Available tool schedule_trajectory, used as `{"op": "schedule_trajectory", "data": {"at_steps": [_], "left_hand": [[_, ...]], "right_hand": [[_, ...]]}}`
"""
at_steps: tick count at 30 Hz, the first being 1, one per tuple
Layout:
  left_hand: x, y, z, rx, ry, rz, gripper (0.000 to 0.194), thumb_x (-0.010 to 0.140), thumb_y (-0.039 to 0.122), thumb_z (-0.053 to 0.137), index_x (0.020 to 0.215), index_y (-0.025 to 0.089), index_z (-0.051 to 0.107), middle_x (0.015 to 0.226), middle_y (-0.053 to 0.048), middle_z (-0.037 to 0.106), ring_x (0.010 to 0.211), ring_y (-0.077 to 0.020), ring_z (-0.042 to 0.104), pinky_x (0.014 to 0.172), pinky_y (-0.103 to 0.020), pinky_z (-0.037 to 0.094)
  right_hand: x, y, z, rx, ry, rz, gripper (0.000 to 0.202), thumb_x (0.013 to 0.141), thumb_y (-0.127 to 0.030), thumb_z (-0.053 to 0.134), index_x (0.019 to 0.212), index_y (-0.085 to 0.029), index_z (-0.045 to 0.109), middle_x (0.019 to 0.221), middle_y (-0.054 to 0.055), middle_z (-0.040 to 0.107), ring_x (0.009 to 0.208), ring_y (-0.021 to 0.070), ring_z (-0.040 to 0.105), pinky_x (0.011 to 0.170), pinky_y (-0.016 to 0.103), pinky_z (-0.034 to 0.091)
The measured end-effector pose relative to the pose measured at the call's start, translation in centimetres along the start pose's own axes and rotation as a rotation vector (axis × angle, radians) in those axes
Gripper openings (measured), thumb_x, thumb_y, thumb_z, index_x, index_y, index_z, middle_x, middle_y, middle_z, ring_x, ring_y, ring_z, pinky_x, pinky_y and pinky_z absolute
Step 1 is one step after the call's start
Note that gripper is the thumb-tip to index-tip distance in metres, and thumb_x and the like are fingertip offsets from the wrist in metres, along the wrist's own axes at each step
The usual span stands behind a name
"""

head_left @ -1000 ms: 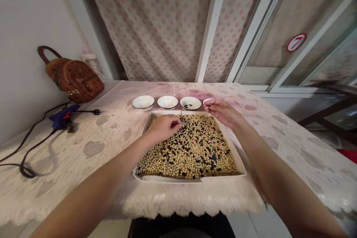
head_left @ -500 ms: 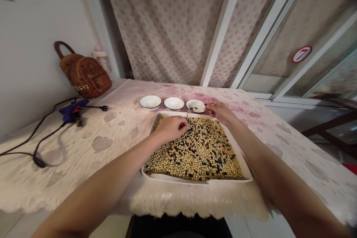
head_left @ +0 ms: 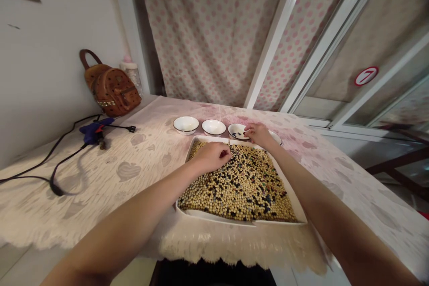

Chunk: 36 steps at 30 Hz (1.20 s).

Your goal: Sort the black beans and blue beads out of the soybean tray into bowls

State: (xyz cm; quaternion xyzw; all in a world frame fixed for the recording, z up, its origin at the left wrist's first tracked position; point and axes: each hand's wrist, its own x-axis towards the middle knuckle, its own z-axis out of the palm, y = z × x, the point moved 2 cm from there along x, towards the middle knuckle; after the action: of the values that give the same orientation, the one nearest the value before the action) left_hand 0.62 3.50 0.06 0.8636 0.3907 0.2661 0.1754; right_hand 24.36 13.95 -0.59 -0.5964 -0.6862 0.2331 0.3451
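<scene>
A shallow white tray is filled with yellowish beans, mixed with black ones and a few coloured bits. My left hand rests at the tray's far left part, fingers curled together over the beans; whatever they hold is hidden. Behind the tray, my right hand reaches over the right rim of a white dark-rimmed bowl with a few black pieces inside. Its fingertips are pinched together, and their content is too small to make out. Another bowl is partly hidden behind the right wrist.
Two more white bowls, the left one and the middle one, stand in the same row. A blue glue gun with black cords lies at the left. Behind it are a brown backpack and a bottle.
My right hand has moved from the right edge of the third bowl inward over its rim. The left hand stays curled over the beans. The view has shifted slightly, revealing another bowl.
</scene>
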Motion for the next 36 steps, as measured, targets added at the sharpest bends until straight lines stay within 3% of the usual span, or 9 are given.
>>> {"op": "schedule_trajectory", "data": {"at_steps": [6, 9, 15, 20, 27, 36], "left_hand": [[0.0, -0.3, 0.2, -0.013, -0.010, -0.005, 0.017, 0.087, 0.025, 0.056, 0.087, 0.019, 0.073, 0.086, -0.005, 0.074, 0.072, -0.0154, 0.062, 0.066, -0.028, 0.043], [0.1, -0.3, 0.2, -0.027, -0.005, -0.011, 0.016, 0.087, 0.024, 0.056, 0.086, 0.018, 0.072, 0.084, -0.005, 0.073, 0.071, -0.0152, 0.062, 0.065, -0.027, 0.043], [0.1, -0.4, 0.2, -0.047, -0.012, -0.001, 0.015, 0.089, 0.025, 0.057, 0.086, 0.018, 0.071, 0.080, -0.002, 0.071, 0.069, -0.0139, 0.060, 0.063, -0.026, 0.041], [0.2, -0.5, 0.1, -0.036, -0.006, -0.030, 0.017, 0.090, 0.028, 0.057, 0.085, 0.018, 0.070, 0.079, -0.001, 0.070, 0.066, -0.0132, 0.058, 0.060, -0.026, 0.039], [0.2, -0.2, 0.0, -0.040, -0.013, -0.045, 0.015, 0.090, 0.025, 0.057, 0.085, 0.019, 0.069, 0.079, -0.001, 0.070, 0.065, -0.0126, 0.058, 0.061, -0.026, 0.039], [0.1, -0.1, 0.1, -0.032, -0.011, -0.031, 0.014, 0.090, 0.024, 0.057, 0.085, 0.019, 0.069, 0.079, -0.001, 0.071, 0.064, -0.0128, 0.057, 0.061, -0.027, 0.040]], "right_hand": [[-2.8, -1.4, -2.1, -0.162, 0.030, -0.118, 0.022, 0.082, -0.016, 0.048, 0.092, -0.018, 0.068, 0.080, 0.003, 0.073, 0.047, 0.0090, 0.054, 0.052, 0.024, 0.045], [-4.7, -2.0, -2.8, -0.218, -0.038, -0.168, 0.024, 0.083, -0.016, 0.047, 0.092, -0.018, 0.068, 0.079, 0.003, 0.073, 0.046, 0.0097, 0.054, 0.052, 0.025, 0.045], [-7.1, -1.5, -1.9, -0.160, -0.150, -0.191, 0.028, 0.083, -0.012, 0.043, 0.091, -0.018, 0.070, 0.080, 0.003, 0.072, 0.067, 0.0153, 0.064, 0.065, 0.028, 0.048], [-8.3, -1.5, -1.3, -0.183, -0.269, -0.313, 0.030, 0.082, -0.009, 0.043, 0.091, -0.019, 0.070, 0.088, 0.004, 0.072, 0.082, 0.0177, 0.065, 0.077, 0.031, 0.047], [-8.9, -1.7, -0.9, -0.272, -0.326, -0.371, 0.024, 0.082, -0.014, 0.052, 0.099, -0.019, 0.068, 0.096, 0.006, 0.069, 0.077, 0.0166, 0.061, 0.071, 0.030, 0.044], [-9.0, -2.1, -0.3, -0.324, -0.344, -0.350, 0.021, 0.078, -0.013, 0.058, 0.098, -0.018, 0.064, 0.090, 0.005, 0.065, 0.072, 0.0147, 0.056, 0.066, 0.028, 0.042]]}}
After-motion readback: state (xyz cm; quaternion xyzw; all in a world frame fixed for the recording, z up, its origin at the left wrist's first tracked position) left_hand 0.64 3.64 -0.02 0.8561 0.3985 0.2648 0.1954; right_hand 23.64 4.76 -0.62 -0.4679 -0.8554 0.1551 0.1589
